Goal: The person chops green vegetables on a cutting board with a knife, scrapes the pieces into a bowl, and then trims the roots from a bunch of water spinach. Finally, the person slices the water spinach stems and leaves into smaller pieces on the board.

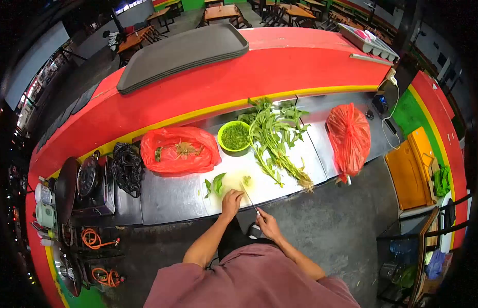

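Note:
My right hand [268, 224] is closed round the handle of a knife [251, 199], its blade pointing away from me over the pale cutting board [232, 179]. Close to the blade, my left hand [231, 203] rests at the board's near edge with its fingers curled together; whatever they hold is hidden. A little heap of chopped greens [247, 180] lies by the knife tip. Loose green leaves [218, 183] lie left of it. Behind the board stands a lime-green bowl [220, 137] of finely chopped greens. To its right spreads a bunch of leafy stems with roots [280, 154].
An open red plastic bag [208, 154] with root trimmings lies left of the bowl, beside a black bag [127, 169] and a stove [102, 192]. A tied red bag [348, 138] stands at the right. Dark trays [187, 54] are stacked on the red ledge [300, 61].

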The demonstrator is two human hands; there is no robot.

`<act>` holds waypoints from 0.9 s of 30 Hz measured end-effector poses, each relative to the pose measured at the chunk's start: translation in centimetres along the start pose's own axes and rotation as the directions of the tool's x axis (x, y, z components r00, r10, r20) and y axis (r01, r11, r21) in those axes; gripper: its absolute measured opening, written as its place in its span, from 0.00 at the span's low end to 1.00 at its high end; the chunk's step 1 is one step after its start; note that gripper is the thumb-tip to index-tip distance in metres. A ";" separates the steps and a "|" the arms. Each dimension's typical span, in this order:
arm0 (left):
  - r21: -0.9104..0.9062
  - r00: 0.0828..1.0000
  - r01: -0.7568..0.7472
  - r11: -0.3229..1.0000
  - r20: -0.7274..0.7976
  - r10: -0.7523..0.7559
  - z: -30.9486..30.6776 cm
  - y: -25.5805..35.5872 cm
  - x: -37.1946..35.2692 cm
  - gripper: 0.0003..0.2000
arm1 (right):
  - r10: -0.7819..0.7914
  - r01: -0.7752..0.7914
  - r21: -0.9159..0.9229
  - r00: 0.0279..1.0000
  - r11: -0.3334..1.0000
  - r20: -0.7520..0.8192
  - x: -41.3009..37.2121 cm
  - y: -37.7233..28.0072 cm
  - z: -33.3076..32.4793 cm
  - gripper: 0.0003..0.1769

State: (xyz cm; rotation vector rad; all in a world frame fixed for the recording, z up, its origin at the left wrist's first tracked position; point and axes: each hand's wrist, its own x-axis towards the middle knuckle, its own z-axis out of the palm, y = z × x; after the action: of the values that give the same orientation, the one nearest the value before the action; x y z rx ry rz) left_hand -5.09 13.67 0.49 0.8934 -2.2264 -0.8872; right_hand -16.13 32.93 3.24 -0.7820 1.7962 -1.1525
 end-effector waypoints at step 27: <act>-0.029 0.993 -0.113 0.993 0.038 0.114 -0.8 0.0 0.1 0.07 | -0.105 0.084 -0.185 0.988 0.979 -0.109 2.3 -0.6 1.9 0.23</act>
State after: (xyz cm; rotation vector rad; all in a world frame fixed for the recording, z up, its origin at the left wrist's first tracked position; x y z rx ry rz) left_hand -4.63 13.30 0.99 0.7344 -2.2686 -0.8865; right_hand -15.38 30.06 2.63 -0.9304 2.0010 -1.1287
